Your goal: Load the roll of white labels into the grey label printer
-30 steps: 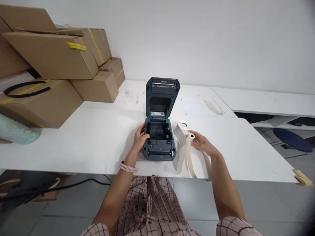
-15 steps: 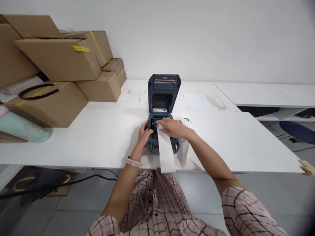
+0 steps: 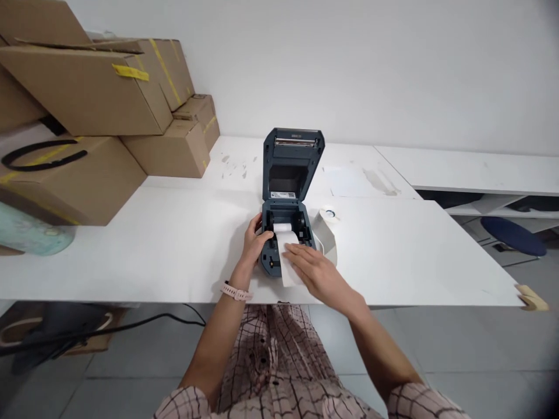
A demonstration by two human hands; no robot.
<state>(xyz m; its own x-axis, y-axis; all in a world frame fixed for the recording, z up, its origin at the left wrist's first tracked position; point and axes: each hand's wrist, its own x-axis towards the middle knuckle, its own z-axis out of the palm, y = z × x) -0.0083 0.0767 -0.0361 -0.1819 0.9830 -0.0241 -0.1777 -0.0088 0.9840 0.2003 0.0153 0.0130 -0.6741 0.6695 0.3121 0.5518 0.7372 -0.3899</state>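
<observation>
A dark blue label printer (image 3: 288,192) stands open on the white table (image 3: 174,250), its lid tilted up. A white paper roll (image 3: 283,227) sits in its bay, and a paper strip (image 3: 289,273) runs forward over the front. My left hand (image 3: 255,238) grips the printer's left side, thumb on the rim. My right hand (image 3: 312,269) lies flat, fingers apart, pressing the strip against the printer's front. A second white roll (image 3: 327,224) stands just right of the printer, with its tail hanging down.
Several cardboard boxes (image 3: 96,116) are stacked at the back left, with a teal cylinder (image 3: 30,233) lying at the left edge. A lower white shelf (image 3: 471,171) runs off to the right, a dark stool (image 3: 513,235) beyond it. Cables lie on the floor under the table.
My right hand carried a paper roll from the table on the right into the printer's bay, then slid forward and flattened on the strip. My left hand stayed on the printer's side.
</observation>
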